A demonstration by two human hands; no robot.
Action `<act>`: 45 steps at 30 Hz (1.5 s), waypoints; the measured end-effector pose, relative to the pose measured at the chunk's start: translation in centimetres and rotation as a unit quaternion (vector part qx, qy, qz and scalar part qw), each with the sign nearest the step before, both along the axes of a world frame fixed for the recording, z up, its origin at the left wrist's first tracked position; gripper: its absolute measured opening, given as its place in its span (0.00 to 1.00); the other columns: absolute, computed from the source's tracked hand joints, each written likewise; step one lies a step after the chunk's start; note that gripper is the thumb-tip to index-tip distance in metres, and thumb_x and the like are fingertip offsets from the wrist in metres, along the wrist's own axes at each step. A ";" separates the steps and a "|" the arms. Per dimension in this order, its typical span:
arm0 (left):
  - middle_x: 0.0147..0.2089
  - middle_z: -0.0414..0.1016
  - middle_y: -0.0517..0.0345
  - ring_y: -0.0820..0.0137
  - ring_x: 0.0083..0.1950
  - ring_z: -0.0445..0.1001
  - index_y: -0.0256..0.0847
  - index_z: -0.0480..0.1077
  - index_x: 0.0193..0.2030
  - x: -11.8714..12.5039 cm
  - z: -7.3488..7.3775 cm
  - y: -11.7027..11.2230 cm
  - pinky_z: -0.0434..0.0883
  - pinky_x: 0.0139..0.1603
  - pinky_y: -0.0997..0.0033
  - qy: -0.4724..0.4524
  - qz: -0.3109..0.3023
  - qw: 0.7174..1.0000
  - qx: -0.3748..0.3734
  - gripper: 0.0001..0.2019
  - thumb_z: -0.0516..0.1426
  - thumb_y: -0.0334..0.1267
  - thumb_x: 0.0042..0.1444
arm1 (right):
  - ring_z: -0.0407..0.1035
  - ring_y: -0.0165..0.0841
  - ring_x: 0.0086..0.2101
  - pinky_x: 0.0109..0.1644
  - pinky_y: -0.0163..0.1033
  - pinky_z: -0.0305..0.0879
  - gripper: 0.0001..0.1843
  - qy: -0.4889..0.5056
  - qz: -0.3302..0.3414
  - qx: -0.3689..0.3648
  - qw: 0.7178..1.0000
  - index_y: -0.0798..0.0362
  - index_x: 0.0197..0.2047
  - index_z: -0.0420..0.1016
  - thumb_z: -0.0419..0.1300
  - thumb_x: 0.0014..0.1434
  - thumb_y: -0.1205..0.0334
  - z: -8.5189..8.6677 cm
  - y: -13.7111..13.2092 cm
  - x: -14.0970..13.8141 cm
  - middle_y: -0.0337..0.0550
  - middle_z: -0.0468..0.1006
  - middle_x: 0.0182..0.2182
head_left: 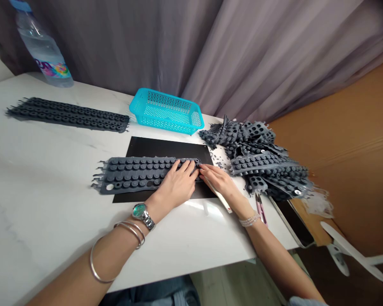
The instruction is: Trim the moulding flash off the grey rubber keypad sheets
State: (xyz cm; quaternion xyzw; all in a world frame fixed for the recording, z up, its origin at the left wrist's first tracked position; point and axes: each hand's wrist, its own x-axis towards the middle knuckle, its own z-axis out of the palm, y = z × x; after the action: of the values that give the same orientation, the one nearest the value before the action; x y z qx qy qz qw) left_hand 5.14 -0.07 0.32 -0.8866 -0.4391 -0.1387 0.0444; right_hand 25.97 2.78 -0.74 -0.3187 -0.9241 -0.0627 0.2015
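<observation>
Purple-grey fabric curtain (130, 42) hanging behind a white marble-look table (41, 178), with a tan cardboard panel (347, 140) off to the right. Front and centre is a flat black mat (166, 146) with a dark grey rubber strip covered in round studs (127, 174) lying on it. The left hand (175, 182) is spread out flat on that strip, pressing down near its right end. The right hand (218, 180) is closed narrow around a slim pale tool (217, 194), and its tip sits at the strip's right end, right next to the left fingertips (194, 166).

As for progress, from what you can see: one similar studded strip (67, 114) lies neatly off to the left, one is on the mat, and a big tangled heap of grey rubber strips (258, 157) sits on the right, way too jumbled to count. Small grey rubber bits (218, 163) are scattered near the mat's corner.

Other counts: one turquoise perforated plastic basket (166, 111), one clear plastic water bottle (43, 46), and one pair of small pink-handled snips (261, 208).
</observation>
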 end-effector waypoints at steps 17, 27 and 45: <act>0.67 0.63 0.43 0.58 0.67 0.62 0.37 0.67 0.60 -0.1 -0.4 0.2 0.56 0.67 0.52 -0.016 0.000 1.000 0.008 0.20 0.46 0.35 0.65 | 0.72 0.40 0.51 0.54 0.50 0.73 0.12 0.132 -0.129 -0.010 0.983 0.52 0.52 0.68 0.47 0.70 0.62 -0.9 1.4 1.9 0.54 0.76 0.50; 0.67 0.63 0.40 0.56 0.68 0.60 0.33 0.63 0.64 -0.2 -0.4 0.3 0.56 0.67 0.51 -0.011 -0.008 1.000 0.008 0.22 0.45 0.36 0.66 | 0.73 0.39 0.50 0.52 0.46 0.75 0.10 0.069 -0.006 -0.009 0.998 0.51 0.50 0.70 0.54 0.67 0.64 -0.2 0.1 0.1 0.52 0.78 0.50; 0.67 0.63 0.42 0.57 0.67 0.61 0.35 0.66 0.61 -0.2 -0.5 0.4 0.55 0.67 0.52 -0.036 -0.002 0.999 -0.004 0.21 0.45 0.36 0.65 | 0.72 0.42 0.53 0.55 0.51 0.75 0.11 0.023 0.006 -0.025 0.999 0.53 0.51 0.71 0.54 0.67 0.64 0.5 0.0 -0.3 0.56 0.76 0.53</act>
State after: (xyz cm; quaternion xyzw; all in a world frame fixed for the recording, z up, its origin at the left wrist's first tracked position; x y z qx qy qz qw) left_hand 4.90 0.33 -0.13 -0.8818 -0.4395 -0.1692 0.0246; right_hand 25.69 2.80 -0.21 -0.3190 -0.9224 -0.0312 0.2156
